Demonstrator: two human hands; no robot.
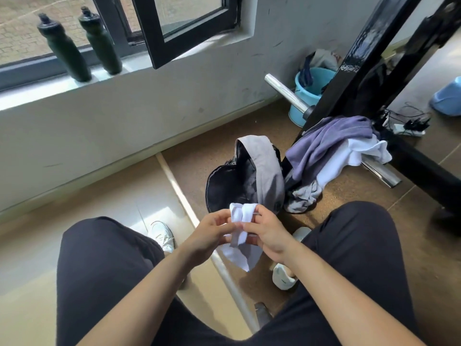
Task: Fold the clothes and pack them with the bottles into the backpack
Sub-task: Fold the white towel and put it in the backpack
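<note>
Left hand and right hand are working close together between the knees, both pinching a small white garment; its tail is hanging below. At 12 o'clock, just beyond, the grey backpack is sitting open on the floor. At 2 o'clock a purple top is lying over white cloth. At 10 o'clock, far off, two dark bottles are standing on the windowsill.
</note>
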